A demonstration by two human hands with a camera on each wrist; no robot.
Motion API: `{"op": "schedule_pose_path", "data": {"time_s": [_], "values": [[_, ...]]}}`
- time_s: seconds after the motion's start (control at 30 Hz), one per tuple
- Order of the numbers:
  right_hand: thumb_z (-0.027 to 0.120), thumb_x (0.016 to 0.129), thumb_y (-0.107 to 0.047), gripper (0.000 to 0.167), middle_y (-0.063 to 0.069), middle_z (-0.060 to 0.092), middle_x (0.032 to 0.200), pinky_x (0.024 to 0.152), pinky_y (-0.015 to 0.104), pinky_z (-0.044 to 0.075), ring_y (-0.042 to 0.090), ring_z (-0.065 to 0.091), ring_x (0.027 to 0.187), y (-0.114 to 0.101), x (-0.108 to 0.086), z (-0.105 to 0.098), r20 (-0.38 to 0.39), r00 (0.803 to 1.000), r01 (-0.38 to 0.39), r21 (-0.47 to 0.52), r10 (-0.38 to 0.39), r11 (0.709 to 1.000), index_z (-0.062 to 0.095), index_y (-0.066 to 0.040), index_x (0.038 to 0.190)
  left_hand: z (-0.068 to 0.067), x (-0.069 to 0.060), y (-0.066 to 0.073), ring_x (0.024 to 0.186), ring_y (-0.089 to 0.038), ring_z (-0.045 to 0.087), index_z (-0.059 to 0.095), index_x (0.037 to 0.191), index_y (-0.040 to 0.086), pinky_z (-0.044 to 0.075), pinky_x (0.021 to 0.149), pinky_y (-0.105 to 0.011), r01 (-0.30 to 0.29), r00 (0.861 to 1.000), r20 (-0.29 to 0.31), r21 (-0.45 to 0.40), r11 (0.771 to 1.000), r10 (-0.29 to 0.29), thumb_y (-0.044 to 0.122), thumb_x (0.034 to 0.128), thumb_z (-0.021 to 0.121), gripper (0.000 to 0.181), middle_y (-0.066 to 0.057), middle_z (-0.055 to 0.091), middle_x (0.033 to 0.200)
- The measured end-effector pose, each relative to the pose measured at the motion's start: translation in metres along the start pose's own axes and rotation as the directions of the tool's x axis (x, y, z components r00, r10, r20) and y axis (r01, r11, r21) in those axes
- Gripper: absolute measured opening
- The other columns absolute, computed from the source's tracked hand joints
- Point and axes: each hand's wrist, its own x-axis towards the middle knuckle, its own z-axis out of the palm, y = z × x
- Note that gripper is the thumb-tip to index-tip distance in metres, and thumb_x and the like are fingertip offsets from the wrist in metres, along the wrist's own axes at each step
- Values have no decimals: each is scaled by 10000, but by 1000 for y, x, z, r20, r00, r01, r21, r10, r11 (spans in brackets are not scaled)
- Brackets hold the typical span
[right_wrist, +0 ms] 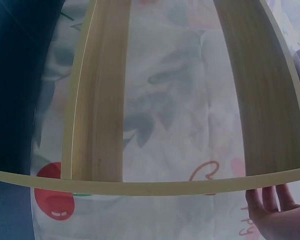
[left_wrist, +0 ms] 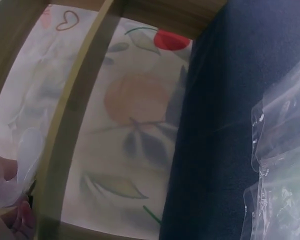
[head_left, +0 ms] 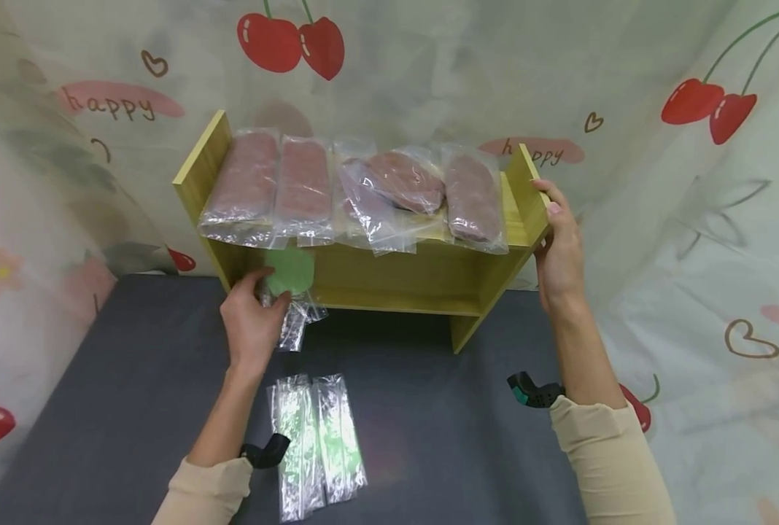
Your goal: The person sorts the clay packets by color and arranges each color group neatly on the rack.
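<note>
Shelf (head_left: 396, 281) common to all views

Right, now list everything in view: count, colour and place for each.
Shelf: one, yellowish wood, standing on the table.
Bagged slabs: about five (the middle ones overlap), pinkish brown in clear plastic, along the shelf's top board.
Green piece: one, green, at the left end of the lower board.
Flat bags: several overlapping, clear with green inside, on the table in front.
Table: one, dark grey-blue, under the shelf.
Cloth: whitish with red cherries, behind and beside the table.
Wrist cameras: two, black, one per wrist.
Sleeves: two, beige, on the forearms.
Left hand: one, pinching the green piece.
Right hand: one, gripping the shelf's right side.
</note>
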Motion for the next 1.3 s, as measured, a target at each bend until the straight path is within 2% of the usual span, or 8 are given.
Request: {"op": "schedule_pose_path", "data": {"time_s": [0.2, 0.4, 0.63, 0.77, 0.9, 1.07, 1.2, 1.3], "values": [[344, 1054, -271, 394, 84, 456, 1284, 918, 387, 344, 205, 448, 1079, -1, -1, -1, -4, 1000, -3, -5, 3, 1000, 560, -188, 1373, 6, -1, 2, 981, -460, 615, 717, 1111, -14, 480, 839, -606, -10, 1000, -12, 79, 997, 11, 84, 735, 818, 402, -272, 650, 1091], [339, 1052, -257, 387, 87, 453, 1319, 941, 406, 336, 217, 449, 1103, 0, 0, -2, -22, 1000, -1, 6, 2, 1000, 566, -165, 1352, 9, 0, 7, 1016, -470, 587, 719, 1120, -6, 473, 851, -607, -18, 1000, -5, 121, 992, 19, 154, 759, 832, 410, -281, 577, 1202], [343, 1049, -240, 387, 100, 469, 1310, 930, 397, 353, 221, 468, 1081, 1, 0, -2, -30, 999, -11, 32, 12, 999, 571, -148, 1347, 9, -2, 8, 929, -439, 589, 736, 1086, 1, 492, 785, -579, -29, 999, -9, 147, 989, 31, 187, 745, 857, 406, -260, 554, 1168], [348, 1042, -246, 384, 88, 457, 1311, 912, 390, 352, 222, 461, 1083, 0, 1, -4, -40, 999, -1, 27, 2, 1000, 580, -158, 1336, 9, 0, 10, 856, -406, 590, 746, 1068, 25, 494, 713, -556, -22, 1000, 21, 155, 988, 19, 224, 773, 836, 367, -231, 581, 1114], [345, 1045, -241, 385, 102, 449, 1309, 924, 387, 352, 231, 451, 1098, 0, 2, -4, -12, 1000, -1, 19, 1, 1000, 568, -153, 1346, 5, -3, 11, 873, -383, 601, 754, 1065, 41, 494, 694, -553, -15, 999, 44, 166, 986, 8, 239, 827, 790, 311, -200, 615, 1086], [354, 1048, -254, 380, 101, 443, 1315, 927, 381, 360, 235, 448, 1116, 1, 3, -1, 10, 1000, 1, 11, -2, 1000, 565, -156, 1348, -3, -11, 11, 921, -374, 598, 735, 1124, 37, 488, 697, -553, -42, 998, 59, 166, 985, 32, 219, 879, 738, 305, -203, 613, 1119], [354, 1048, -259, 378, 96, 441, 1312, 915, 378, 359, 229, 447, 1105, 1, 3, 0, 5, 1000, 2, 6, -2, 1000, 568, -161, 1344, -12, -22, 14, 840, -342, 604, 709, 1179, 80, 471, 609, -510, -69, 996, 72, 160, 985, 58, 245, 879, 741, 344, -180, 544, 1240], [347, 1047, -251, 381, 99, 442, 1308, 900, 375, 362, 229, 449, 1090, 2, 3, -1, 4, 1000, 6, 6, -6, 1000, 568, -157, 1343, -20, -31, 18, 726, -284, 586, 693, 1208, 111, 438, 547, -436, -102, 988, 127, 150, 983, 83, 280, 834, 807, 426, -144, 501, 1312]]}}
